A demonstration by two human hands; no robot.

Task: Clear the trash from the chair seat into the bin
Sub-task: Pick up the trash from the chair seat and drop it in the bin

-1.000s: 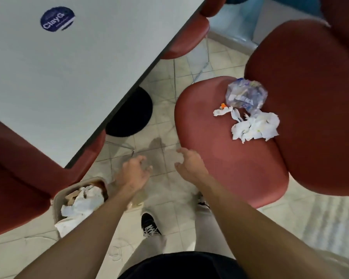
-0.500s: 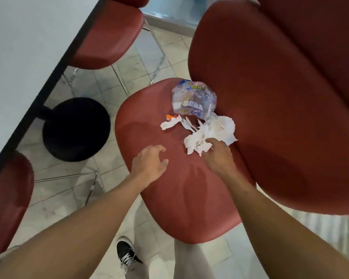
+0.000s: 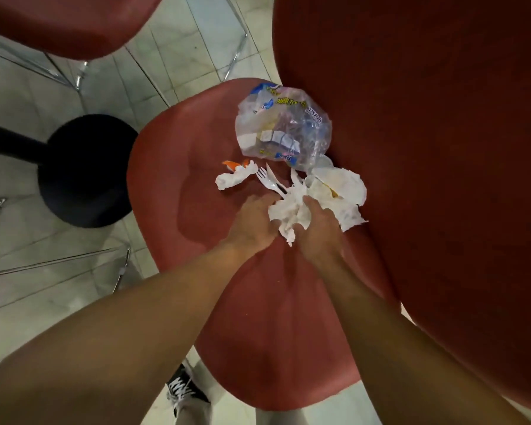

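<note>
Trash lies on the red chair seat: a crumpled clear plastic bag with printed lettering at the back, white crumpled napkins, a white plastic fork, and a small white and orange scrap. My left hand and my right hand meet at the near edge of the pile. Both curl around a wad of white napkin between them. The bin is out of view.
The chair's tall red backrest rises just right of the trash. A black round table base stands on the tiled floor at left. Another red chair with chrome legs is at top left. My shoe shows below.
The view has swung from the bin and floor onto the chair seat. Both hands moved forward from the seat's front edge to the pile and closed around the napkin wad.
</note>
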